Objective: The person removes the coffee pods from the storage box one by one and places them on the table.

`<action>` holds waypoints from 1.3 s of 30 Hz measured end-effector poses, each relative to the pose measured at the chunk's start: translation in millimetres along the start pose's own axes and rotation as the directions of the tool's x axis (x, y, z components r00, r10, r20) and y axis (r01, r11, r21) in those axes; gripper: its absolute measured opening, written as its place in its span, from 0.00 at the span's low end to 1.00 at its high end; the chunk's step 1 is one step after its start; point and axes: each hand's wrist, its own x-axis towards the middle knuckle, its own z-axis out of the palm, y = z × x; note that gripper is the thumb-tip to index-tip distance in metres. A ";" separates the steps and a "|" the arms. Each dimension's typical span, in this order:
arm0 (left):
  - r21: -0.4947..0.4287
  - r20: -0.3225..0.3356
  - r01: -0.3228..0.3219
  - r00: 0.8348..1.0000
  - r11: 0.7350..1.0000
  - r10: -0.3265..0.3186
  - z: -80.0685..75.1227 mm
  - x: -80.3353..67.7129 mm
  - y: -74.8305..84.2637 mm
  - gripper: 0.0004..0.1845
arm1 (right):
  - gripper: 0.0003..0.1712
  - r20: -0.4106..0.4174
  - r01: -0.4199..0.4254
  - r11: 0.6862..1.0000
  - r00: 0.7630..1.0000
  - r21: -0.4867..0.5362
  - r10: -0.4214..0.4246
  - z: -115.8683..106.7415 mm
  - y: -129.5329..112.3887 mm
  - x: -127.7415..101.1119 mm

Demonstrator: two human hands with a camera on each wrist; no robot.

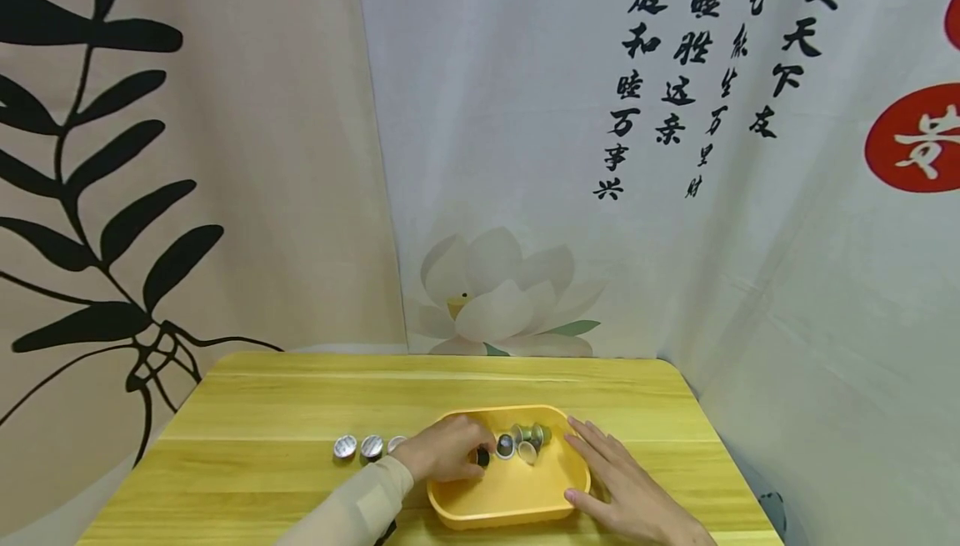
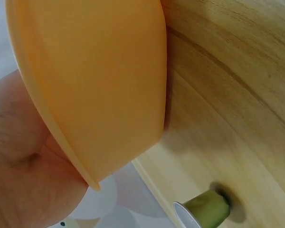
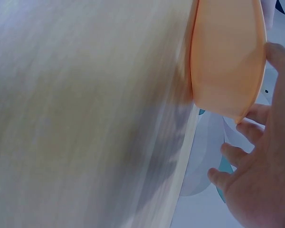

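Observation:
A yellow plastic tray (image 1: 517,500) stands on the table with several small coffee capsules inside. My left hand (image 1: 448,450) reaches over the tray's left rim and pinches a dark coffee capsule (image 1: 482,457) between thumb and fingers. Close by lie a capsule with a silver rim (image 1: 505,447), a pale one (image 1: 527,453) and green ones (image 1: 540,433). My right hand (image 1: 626,488) rests at the right rim, fingers spread and fairly straight; the right wrist view shows its thumb against the tray wall (image 3: 225,57). In the left wrist view, the held capsule is hidden behind the tray.
Left of the tray, capsules stand in a row, foil lids up: one silver-topped capsule (image 1: 345,447), a second capsule (image 1: 371,447) and a third, partly covered capsule (image 1: 396,443). A green capsule (image 2: 206,209) shows in the left wrist view. A printed curtain (image 1: 510,154) hangs behind the wooden table (image 1: 300,396).

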 end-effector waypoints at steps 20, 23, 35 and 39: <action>-0.116 0.003 0.014 1.000 0.993 -0.013 -4.3 -8.4 -2.2 0.11 | 0.43 0.026 -0.022 0.999 0.999 0.024 0.022 0.6 -2.4 1.2; -0.170 -0.005 0.011 1.000 0.985 -0.012 -6.8 -10.5 -2.5 0.09 | 0.43 0.026 -0.018 0.999 1.000 0.029 0.017 -0.4 -2.6 1.6; -0.267 -0.122 -0.005 0.992 0.964 -0.028 -20.7 -27.0 -2.2 0.06 | 0.43 0.031 -0.036 0.999 0.999 0.021 0.036 -4.6 -4.0 1.9; -0.283 -0.155 0.005 0.987 0.959 -0.051 -22.2 -34.8 -4.9 0.09 | 0.44 0.044 -0.052 0.998 0.998 0.033 0.051 -3.2 -3.3 1.0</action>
